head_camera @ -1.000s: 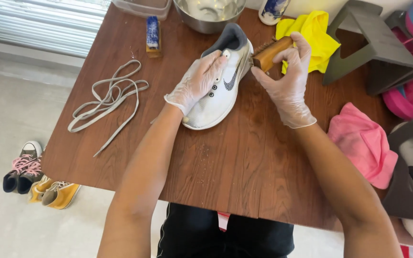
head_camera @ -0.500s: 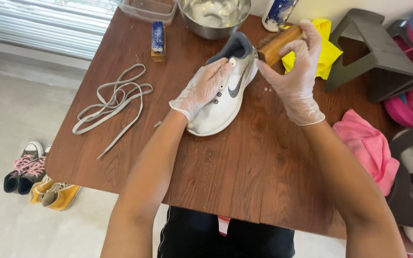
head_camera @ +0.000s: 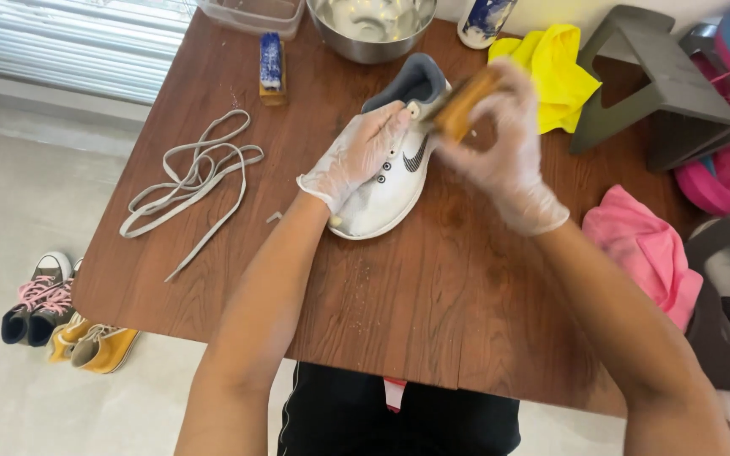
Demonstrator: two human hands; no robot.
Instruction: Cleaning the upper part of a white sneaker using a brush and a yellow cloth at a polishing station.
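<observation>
A white sneaker (head_camera: 389,187) with a grey collar and no laces lies on the brown wooden table (head_camera: 433,304), toe toward me. My left hand (head_camera: 356,154), in a clear thin glove, presses down on its top. My right hand (head_camera: 500,152), also gloved, grips a wooden-backed brush (head_camera: 463,103) held against the shoe's side near the heel; this hand is blurred. The shoe's grey laces (head_camera: 192,173) lie loose on the table to the left.
At the table's far edge stand a metal bowl (head_camera: 372,24), a clear plastic tub (head_camera: 251,13), a second brush with blue bristles (head_camera: 271,66) and a bottle (head_camera: 485,21). A yellow cloth (head_camera: 555,72), a pink cloth (head_camera: 648,253) and dark shoe stands (head_camera: 652,93) are on the right. Small shoes (head_camera: 52,312) sit on the floor.
My right hand has brought the brush down from above the heel onto the shoe's side. The view has shifted slightly. My left hand stays on the shoe.
</observation>
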